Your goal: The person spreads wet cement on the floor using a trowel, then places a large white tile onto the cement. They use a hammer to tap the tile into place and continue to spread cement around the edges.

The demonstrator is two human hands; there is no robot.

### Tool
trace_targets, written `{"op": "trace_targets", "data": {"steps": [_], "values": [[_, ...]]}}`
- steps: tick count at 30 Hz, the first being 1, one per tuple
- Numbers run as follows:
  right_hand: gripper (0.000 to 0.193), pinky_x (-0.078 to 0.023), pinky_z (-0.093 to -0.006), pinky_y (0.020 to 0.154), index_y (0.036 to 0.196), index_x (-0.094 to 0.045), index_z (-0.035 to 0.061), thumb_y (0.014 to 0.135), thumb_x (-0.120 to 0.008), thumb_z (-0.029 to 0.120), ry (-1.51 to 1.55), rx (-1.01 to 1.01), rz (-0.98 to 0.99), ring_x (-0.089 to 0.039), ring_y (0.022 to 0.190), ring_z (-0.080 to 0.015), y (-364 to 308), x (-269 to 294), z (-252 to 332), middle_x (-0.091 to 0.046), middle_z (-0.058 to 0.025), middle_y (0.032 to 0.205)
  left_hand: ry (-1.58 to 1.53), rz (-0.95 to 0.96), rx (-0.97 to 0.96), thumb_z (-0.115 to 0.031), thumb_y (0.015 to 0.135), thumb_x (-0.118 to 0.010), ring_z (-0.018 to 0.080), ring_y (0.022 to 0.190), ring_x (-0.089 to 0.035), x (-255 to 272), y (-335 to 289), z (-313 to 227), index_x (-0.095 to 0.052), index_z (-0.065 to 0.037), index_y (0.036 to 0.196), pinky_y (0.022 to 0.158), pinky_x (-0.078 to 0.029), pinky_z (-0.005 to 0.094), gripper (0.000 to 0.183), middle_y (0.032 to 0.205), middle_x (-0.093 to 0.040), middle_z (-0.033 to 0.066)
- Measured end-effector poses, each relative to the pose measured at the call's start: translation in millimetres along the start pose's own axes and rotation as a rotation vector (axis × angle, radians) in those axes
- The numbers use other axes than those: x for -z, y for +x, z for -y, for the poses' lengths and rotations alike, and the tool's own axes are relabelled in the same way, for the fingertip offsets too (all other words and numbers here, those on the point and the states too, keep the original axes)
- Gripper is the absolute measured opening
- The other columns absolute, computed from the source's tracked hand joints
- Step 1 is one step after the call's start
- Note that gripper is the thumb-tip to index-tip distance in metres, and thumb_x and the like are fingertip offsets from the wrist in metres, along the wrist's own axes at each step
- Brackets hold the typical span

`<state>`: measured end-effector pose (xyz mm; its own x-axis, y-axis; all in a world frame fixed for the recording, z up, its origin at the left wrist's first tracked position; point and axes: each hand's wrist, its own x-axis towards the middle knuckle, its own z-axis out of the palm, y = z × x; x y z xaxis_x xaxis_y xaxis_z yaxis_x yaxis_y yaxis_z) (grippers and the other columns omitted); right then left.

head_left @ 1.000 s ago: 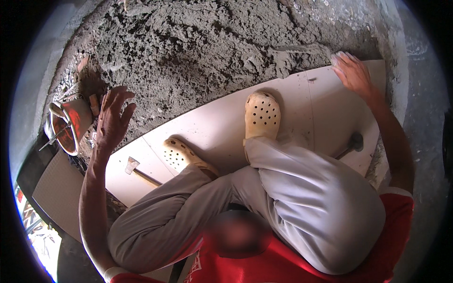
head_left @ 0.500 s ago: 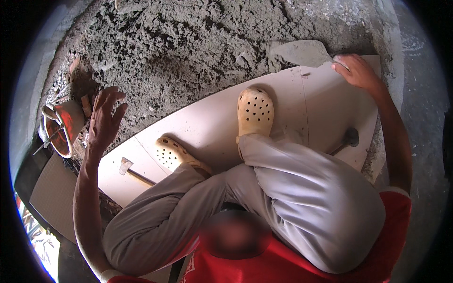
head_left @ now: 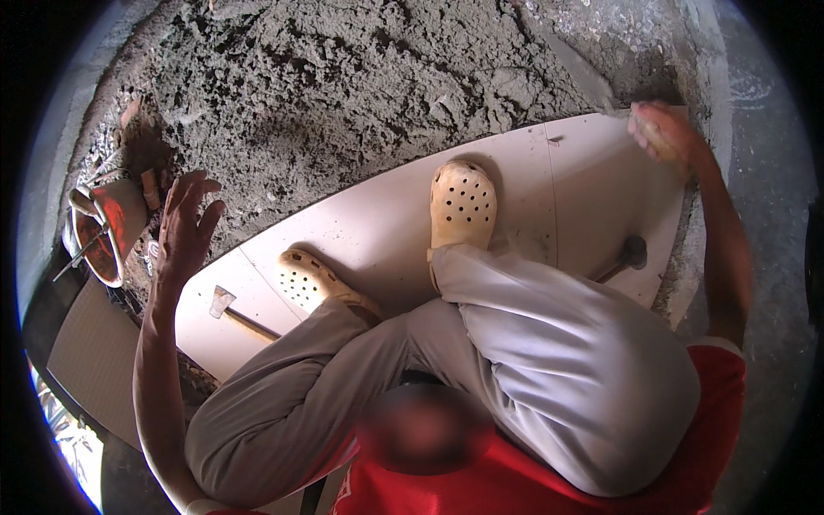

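Observation:
My right hand [head_left: 665, 137] is closed around the handle of a trowel. The trowel's grey blade [head_left: 584, 75] lies against the rough, damp mortar [head_left: 343, 94] at the far right, close to the wall-side edge. It is smeared with the same grey, so its outline is partly lost. My left hand [head_left: 187, 219] hangs with fingers apart at the left border of the mortar and holds nothing. Pale floor tiles [head_left: 515, 193] run in a row along the near side of the mortar, with my feet in cream clogs [head_left: 463, 206] on them.
On the left tile lies a hammer [head_left: 222, 300] with a wooden handle. A black-headed mallet [head_left: 633, 251] rests at the right, partly behind my knee. A tipped bucket [head_left: 122, 219], reddish inside, stands at the left among rubble. A grey wall edge [head_left: 721, 129] borders the right.
The trowel has swung from lying flat and level near the tile edge to a steep slant over the mortar. My right hand has turned and dropped slightly; my left stays open, shifted a little.

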<state>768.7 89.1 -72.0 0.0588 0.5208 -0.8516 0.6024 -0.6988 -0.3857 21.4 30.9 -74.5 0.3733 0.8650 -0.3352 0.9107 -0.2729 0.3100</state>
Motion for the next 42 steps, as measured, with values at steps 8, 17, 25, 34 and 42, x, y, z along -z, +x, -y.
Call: {"op": "trace_targets", "data": {"steps": [8,17,25,34,42], "values": [[0.035,-0.039,-0.0264,0.045,0.108,-0.059,0.0090,0.109,-0.046,0.042,1.210,-0.250,0.419,-0.047,0.054,-0.0096,-45.9,-103.9,-3.9,-0.055,0.0008,0.081,-0.009,0.019,0.021,-0.018,0.096,-0.070,0.0382,0.126,-0.056,-1.1,9.0,3.3,-0.065,-0.004,0.118,0.106,-0.046,0.0470,0.027,0.133,-0.059,0.0182],[0.034,-0.041,-0.0270,0.052,0.107,-0.058,0.0087,0.105,-0.053,0.042,1.289,-0.304,0.276,-0.047,0.059,-0.0093,-63.7,-204.7,27.1,-0.054,0.0020,0.083,-0.021,0.007,0.005,-0.016,0.094,-0.070,0.0386,0.125,-0.057,-3.2,7.9,7.6,-0.065,-0.003,0.117,0.105,-0.046,0.0464,0.027,0.132,-0.060,0.0186],[0.041,-0.039,-0.0238,0.048,0.096,-0.062,0.0102,0.104,-0.054,0.049,0.272,-0.290,0.026,-0.048,0.054,-0.0068,-108.2,-157.5,56.3,-0.056,0.0033,0.071,-0.005,0.006,0.002,-0.016,0.094,-0.070,0.0381,0.125,-0.057,-5.5,6.8,15.8,-0.066,-0.003,0.118,0.105,-0.047,0.0460,0.027,0.132,-0.059,0.0182],[0.041,-0.040,-0.0235,0.048,0.093,-0.064,0.0118,0.104,-0.056,0.050,0.490,-0.284,0.125,-0.046,0.052,-0.0072,-80.2,-173.2,54.8,-0.056,0.0035,0.068,-0.045,0.027,0.009,-0.012,0.093,-0.071,0.0379,0.126,-0.057,-6.7,6.3,17.4,-0.065,-0.004,0.117,0.105,-0.046,0.0458,0.027,0.131,-0.060,0.0172],[0.042,-0.051,-0.0434,0.099,0.117,-0.071,0.0017,0.097,-0.069,0.039,-1.155,0.515,-0.408,-0.066,0.111,-0.0348,-71.9,-59.2,15.2,-0.071,-0.0181,0.114,-0.043,-0.002,-0.021,-0.014,0.094,-0.072,0.0380,0.122,-0.058,-11.2,7.2,20.6,-0.064,-0.004,0.117,0.103,-0.047,0.0463,0.027,0.127,-0.061,0.0169]]}}
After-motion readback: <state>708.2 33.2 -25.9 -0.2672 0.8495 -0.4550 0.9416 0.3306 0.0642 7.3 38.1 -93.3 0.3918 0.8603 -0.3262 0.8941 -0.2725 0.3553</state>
